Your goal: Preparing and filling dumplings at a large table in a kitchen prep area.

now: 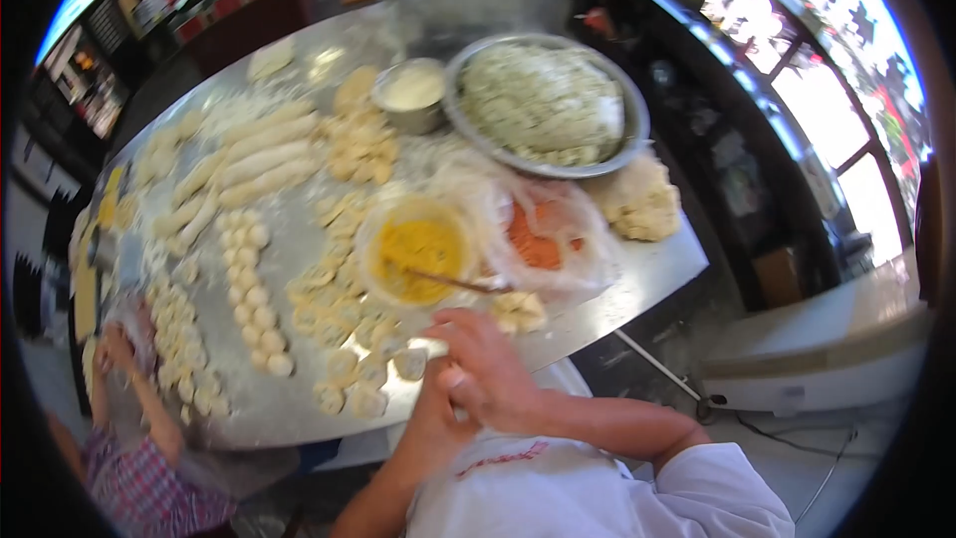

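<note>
Both bare hands are close together in front of my chest, at the near edge of the metal table. My right hand point(489, 373) lies over my left hand point(442, 407), and the fingers overlap. Whether anything is between them is hidden. A dough piece point(409, 364) rests just left of the fingertips, beside several flattened dough rounds point(357, 373). Beyond the hands stands a bowl of yellow mixture point(418, 254) with a brown stick point(455, 282) leaning in it. To its right sits a clear plastic bag point(582, 269) with orange filling point(534, 235). A folded dough lump point(517, 311) is next to my right hand.
A large metal basin point(641, 119) heaped with pale green mixture and a small metal bowl point(411, 119) of white contents stand behind. Dough ropes point(269, 157), small dough balls point(250, 291) and a dough mass point(642, 202) share the table point(261, 411). Another person's hands point(118, 347) work at left.
</note>
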A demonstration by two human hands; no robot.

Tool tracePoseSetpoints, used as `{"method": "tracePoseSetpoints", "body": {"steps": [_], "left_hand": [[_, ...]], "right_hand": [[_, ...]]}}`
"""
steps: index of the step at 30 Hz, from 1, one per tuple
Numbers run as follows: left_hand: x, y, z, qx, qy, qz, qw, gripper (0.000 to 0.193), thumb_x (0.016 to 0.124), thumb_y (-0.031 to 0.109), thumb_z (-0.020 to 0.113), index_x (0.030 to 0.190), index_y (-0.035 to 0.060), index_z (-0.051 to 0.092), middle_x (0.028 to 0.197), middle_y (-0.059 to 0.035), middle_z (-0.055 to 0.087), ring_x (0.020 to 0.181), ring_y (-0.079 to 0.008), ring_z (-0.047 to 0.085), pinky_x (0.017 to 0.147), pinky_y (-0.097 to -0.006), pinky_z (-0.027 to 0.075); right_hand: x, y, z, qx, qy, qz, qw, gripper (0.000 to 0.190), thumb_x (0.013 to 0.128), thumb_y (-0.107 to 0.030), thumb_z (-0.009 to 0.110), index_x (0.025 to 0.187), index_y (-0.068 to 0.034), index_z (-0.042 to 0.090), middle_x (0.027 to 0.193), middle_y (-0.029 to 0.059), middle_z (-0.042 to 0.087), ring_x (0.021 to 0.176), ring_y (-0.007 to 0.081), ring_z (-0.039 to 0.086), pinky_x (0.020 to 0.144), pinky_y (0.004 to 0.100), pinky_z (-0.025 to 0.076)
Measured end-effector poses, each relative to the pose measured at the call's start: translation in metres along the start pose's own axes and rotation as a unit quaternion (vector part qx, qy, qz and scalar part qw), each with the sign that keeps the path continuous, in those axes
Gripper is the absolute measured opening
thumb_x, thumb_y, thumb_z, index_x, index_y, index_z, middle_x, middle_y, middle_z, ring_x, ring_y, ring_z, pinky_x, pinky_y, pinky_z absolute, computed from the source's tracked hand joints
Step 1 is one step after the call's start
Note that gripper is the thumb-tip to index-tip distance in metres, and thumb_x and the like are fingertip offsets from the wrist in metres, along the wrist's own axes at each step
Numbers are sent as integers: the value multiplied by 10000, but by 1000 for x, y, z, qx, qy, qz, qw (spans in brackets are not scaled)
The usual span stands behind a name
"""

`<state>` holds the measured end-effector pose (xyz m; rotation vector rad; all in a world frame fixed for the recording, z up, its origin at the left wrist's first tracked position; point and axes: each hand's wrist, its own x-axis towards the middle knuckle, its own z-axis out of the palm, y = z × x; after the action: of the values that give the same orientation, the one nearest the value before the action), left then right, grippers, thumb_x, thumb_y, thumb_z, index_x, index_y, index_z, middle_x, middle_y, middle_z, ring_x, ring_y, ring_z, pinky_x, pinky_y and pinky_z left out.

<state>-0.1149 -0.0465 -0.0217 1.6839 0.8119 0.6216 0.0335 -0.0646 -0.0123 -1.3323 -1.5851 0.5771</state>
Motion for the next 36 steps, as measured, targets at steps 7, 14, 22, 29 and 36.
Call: {"method": "tracePoseSetpoints", "body": {"steps": [7,14,22,29,36], "left_hand": [[-25,14,29,145,-134,114,974,640,919,70,669,1500,10,407,1468,-238,449,1377,-385,488,1113,-496,448],[2,-2,31,-49,-114,-29,992,639,936,81,755,1470,-53,430,1280,-107,579,1091,-176,630,936,-295,537],[5,-8,29,-23,-89,-37,995,575,933,158,730,1397,-64,475,1241,-175,571,1132,-270,607,939,-360,539],[-3,6,21,237,-76,107,963,391,984,137,602,1342,-7,533,1241,-250,599,1178,-440,609,958,-475,507],[-8,-14,-24,-146,-32,-204,968,355,1037,268,605,1275,5,577,1103,-180,662,935,-292,671,805,-431,554]], "right_hand": [[-28,9,-11,-37,36,21,998,703,1094,-566,190,1439,-77,558,1497,189,486,1437,404,374,1194,544,263],[-28,44,-37,-80,129,49,987,507,1053,-449,437,1402,-105,567,1372,181,526,1331,403,430,1115,536,332],[-42,22,-48,14,-100,258,961,317,1045,-346,602,1286,-141,590,943,93,702,838,302,698,722,387,548],[-52,29,-37,-25,-122,167,978,327,972,-183,644,1291,-154,578,1106,122,722,951,346,720,768,457,574],[-33,84,-54,-111,-5,97,989,398,865,80,630,1233,-68,662,1090,149,670,1058,347,648,899,430,543]]}}
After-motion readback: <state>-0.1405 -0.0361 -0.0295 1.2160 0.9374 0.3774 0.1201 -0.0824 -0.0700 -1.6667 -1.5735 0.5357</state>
